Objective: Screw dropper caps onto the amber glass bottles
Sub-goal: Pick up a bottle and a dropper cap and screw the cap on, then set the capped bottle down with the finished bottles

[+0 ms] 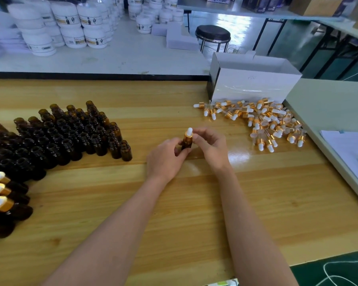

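Between bottle rows (70, 137) and cap pile (267, 122), left hand (165, 159) grips a bottle (186, 145), right hand (211, 149) pinches its cap (188, 135).

My left hand (166, 159) grips a bottle (186, 144) upright, fingers curled round its body. Just right of it, my right hand (210, 148) pinches the cap (189, 134) on its neck, white bulb up. Well left of my left hand stand open bottles (70, 137) on the counter (194, 203), with capped bottles (0, 195) nearer me. Right of my right hand lie loose caps (267, 122), with a white box (254, 83) beyond them.
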